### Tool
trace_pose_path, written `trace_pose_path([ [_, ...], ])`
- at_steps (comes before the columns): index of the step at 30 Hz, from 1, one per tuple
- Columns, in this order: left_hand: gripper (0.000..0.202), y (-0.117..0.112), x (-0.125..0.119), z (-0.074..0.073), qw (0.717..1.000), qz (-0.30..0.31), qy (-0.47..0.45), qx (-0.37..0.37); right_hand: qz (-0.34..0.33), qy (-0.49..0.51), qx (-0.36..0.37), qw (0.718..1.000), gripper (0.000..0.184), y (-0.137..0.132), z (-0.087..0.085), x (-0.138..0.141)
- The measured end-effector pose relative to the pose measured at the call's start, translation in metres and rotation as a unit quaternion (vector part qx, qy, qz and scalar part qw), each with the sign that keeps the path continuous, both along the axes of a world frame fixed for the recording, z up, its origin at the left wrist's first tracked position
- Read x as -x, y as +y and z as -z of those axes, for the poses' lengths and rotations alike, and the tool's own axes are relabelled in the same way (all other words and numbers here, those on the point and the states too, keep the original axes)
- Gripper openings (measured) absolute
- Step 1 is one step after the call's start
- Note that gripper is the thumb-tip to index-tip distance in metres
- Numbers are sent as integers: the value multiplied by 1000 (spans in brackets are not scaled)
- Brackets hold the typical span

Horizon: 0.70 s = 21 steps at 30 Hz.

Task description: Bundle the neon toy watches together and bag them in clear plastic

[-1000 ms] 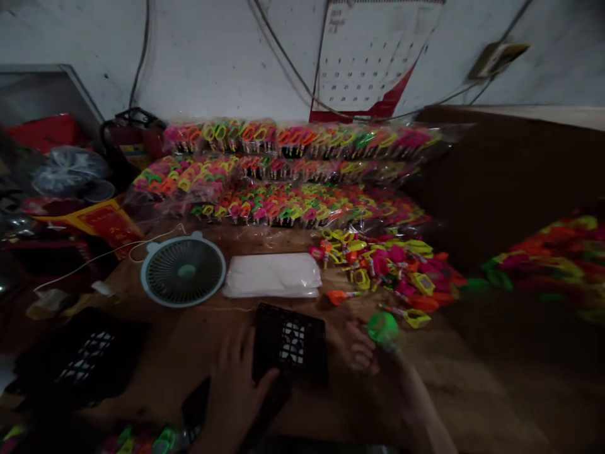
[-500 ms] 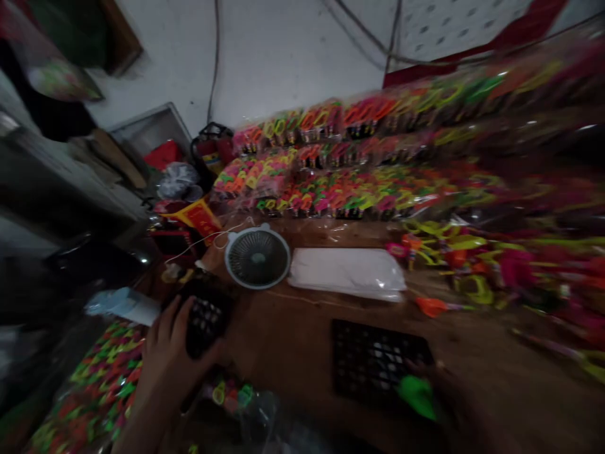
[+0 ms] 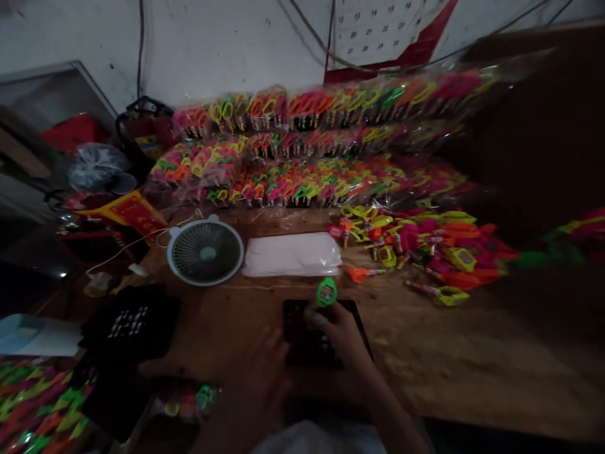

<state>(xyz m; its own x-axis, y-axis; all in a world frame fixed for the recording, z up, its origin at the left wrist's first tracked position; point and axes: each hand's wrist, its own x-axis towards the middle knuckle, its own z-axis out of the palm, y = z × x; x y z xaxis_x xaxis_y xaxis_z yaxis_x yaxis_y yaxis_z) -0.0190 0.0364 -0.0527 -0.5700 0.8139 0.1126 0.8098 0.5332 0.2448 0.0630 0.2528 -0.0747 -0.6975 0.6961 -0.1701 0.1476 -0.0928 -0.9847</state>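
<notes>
My right hand (image 3: 336,328) is closed on a small green scissors (image 3: 326,292) and holds it over a black grid tray (image 3: 300,315) at the near middle of the wooden table (image 3: 435,353). My left hand (image 3: 258,378) rests by the tray's near left corner; it is dark and blurred, and its fingers do not show clearly. To the right lies a loose pile of coloured scissors (image 3: 420,246). One orange scissors (image 3: 359,273) lies apart, just beyond the tray.
Bagged rows of coloured scissors (image 3: 302,145) are stacked against the wall. A small round fan (image 3: 206,252) and a stack of clear bags (image 3: 292,255) lie beyond the tray. A second black grid tray (image 3: 130,323) sits at the left, with packed scissors (image 3: 33,403) below it.
My left hand has come back from the left-hand black tray to the middle tray. My right hand has lifted the green scissors over that tray. The view has swung back to the right.
</notes>
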Motion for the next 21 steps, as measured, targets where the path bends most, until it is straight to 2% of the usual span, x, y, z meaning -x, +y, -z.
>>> trace_pose_path([
  [2, 44, 31, -27, 16, 991, 130, 0, 11, -38, 22, 12, 999, 23, -7, 9, 20],
  [5, 46, 48, -38, 39, 984, 177, 16, 20, -74, 32, -31, 996, 19, -9, 22, 36],
  [8, 50, 45, -32, 53, 981, 189, 38, 12, -111, 28, -99, 989, 18, 1, 25, 38],
  [12, 64, 40, -27, 57, 980, 196, 38, 3, -194, 1, -195, 962, 12, 5, 19, 39],
  [15, 70, 41, -28, 62, 977, 211, 29, -7, -182, -53, -263, 946, 16, -10, 19, 45],
  [18, 66, 42, -32, 73, 979, 199, 12, -46, -175, -69, -273, 944, 20, -17, 21, 44],
  [21, 61, 40, -34, 81, 981, 170, -41, -86, -189, -5, -250, 950, 31, 15, 16, 27],
])
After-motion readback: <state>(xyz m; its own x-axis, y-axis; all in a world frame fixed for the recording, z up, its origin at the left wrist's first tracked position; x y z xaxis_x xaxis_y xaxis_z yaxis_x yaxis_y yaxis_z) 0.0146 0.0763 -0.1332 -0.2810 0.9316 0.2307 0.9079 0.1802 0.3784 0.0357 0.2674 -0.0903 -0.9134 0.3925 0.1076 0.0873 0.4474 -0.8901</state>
